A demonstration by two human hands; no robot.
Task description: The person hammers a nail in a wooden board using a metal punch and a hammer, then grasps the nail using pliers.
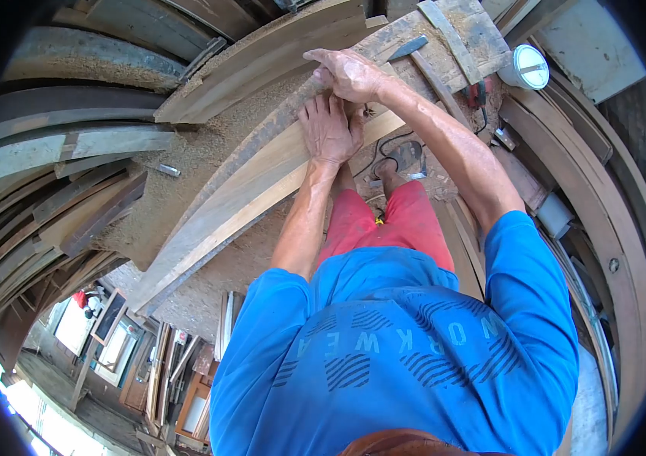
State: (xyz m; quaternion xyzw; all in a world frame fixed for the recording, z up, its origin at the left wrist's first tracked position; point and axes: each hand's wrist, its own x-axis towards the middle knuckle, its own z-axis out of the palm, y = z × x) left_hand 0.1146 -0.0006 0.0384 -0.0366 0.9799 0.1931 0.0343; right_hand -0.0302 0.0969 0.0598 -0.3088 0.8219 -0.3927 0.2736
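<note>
The left grip (328, 129) is flattened, fingers slightly spread, on the curved board (258, 178); the right grip (330, 67) is just beyond, though whether it pinches anything I cannot tell. Farther right, a hammer (431, 74) lies on the table (484, 32), near a white bucket (524, 68).

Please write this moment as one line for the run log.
left hand: on long board | right hand: close to left, index finger extended, grip unclear | hammer: on bench | white bucket: near bench
</note>
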